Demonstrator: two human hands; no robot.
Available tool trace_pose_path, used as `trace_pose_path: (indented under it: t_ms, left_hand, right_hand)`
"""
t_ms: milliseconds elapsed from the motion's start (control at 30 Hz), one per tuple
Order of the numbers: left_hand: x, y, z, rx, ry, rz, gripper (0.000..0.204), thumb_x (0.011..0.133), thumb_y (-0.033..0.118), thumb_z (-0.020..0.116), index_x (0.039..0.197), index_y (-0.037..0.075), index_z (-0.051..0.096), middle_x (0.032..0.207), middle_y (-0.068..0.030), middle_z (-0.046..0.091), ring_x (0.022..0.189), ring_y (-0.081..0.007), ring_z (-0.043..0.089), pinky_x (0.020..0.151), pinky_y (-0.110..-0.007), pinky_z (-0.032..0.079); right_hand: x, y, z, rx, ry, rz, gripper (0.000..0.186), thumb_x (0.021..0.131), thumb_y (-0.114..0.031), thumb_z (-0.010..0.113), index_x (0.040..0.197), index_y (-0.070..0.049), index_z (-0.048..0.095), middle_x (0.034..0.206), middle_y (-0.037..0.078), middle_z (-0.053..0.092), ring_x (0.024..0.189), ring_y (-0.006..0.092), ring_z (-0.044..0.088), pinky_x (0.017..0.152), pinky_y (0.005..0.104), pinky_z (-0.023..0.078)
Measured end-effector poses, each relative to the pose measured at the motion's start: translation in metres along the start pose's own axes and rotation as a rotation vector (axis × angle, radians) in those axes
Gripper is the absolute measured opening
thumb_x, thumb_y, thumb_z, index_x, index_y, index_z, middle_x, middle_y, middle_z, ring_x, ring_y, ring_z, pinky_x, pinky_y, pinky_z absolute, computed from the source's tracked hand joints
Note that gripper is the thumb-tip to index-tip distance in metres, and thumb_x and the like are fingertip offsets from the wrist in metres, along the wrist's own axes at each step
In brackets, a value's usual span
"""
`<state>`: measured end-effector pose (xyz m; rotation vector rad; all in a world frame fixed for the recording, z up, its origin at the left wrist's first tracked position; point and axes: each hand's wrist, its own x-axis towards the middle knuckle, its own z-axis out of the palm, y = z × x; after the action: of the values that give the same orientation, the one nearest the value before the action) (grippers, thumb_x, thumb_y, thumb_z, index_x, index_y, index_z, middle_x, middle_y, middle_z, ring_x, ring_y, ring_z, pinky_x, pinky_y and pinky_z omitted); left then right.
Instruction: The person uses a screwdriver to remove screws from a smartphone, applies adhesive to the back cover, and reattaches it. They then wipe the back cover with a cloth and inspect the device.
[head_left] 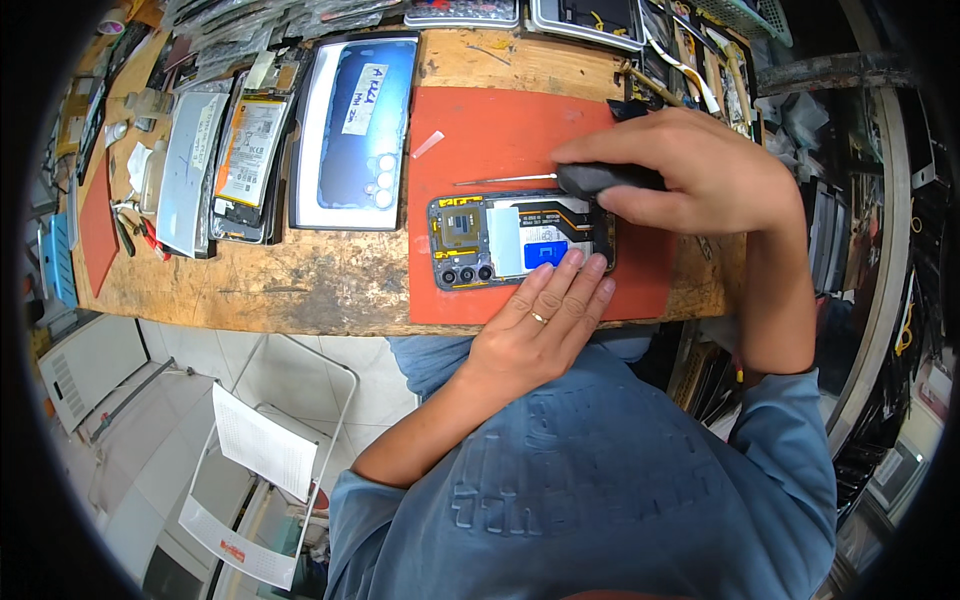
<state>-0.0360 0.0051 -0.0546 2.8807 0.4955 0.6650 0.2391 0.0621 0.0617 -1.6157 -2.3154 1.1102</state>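
One opened phone (520, 240), back cover off, lies flat on one red mat (500, 130) at the near edge of a worn wooden bench (300, 280). Three camera lenses show at its lower left corner; gold shielding, a white patch and a blue patch across its middle.

Left hand (540, 320): fingers straight and together, not curled round anything, tips pressing the phone's near edge. One ring on it.

Right hand (690, 170): closed round the black handle of one screwdriver (560, 179), thin metal shaft lying level and pointing left, just above the phone's far edge. Whether the tip touches the mat cannot be told.

To the left on the bench, well apart from the hands: one blue back cover (360, 130) with one white label, one phone body showing its battery (245, 155), one silvery panel (190, 165). Trays of parts along the far edge, too cluttered to count.
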Motion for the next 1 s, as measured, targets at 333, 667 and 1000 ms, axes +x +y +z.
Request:
trace_pose_path:
  t_ms: [333,667,1000]
  left_hand:
    - [0.000,-0.002,-0.001,0.009,-0.014,0.016,0.040,0.105,0.021,0.058,0.142,0.016,0.072,0.154,-0.0069,0.068,0.147,-0.0257,0.061,0.128,-0.041,0.040]
    - [-0.001,-0.002,-0.001,0.009,-0.026,0.017,0.040,0.105,0.021,0.058,0.143,0.016,0.071,0.154,-0.0071,0.067,0.148,-0.0257,0.060,0.128,-0.041,0.039]
    - [0.000,-0.003,-0.001,0.025,-0.037,0.033,0.041,0.106,0.023,0.057,0.145,0.016,0.070,0.156,-0.0073,0.066,0.148,-0.0253,0.059,0.129,-0.041,0.038]
  right_hand:
    - [-0.001,-0.003,0.014,0.080,0.067,-0.021,0.048,0.093,-0.022,0.072,0.136,-0.001,0.071,0.110,0.024,0.078,0.095,0.0423,0.076,0.085,0.0467,0.061]
    - [0.000,-0.007,0.014,0.125,0.014,-0.011,0.048,0.093,-0.020,0.071,0.136,-0.001,0.071,0.114,0.024,0.078,0.097,0.0435,0.076,0.087,0.0473,0.061]
    - [0.003,-0.004,0.011,0.132,0.049,-0.074,0.049,0.092,-0.018,0.070,0.137,0.002,0.071,0.116,0.024,0.078,0.102,0.0425,0.076,0.091,0.0445,0.061]
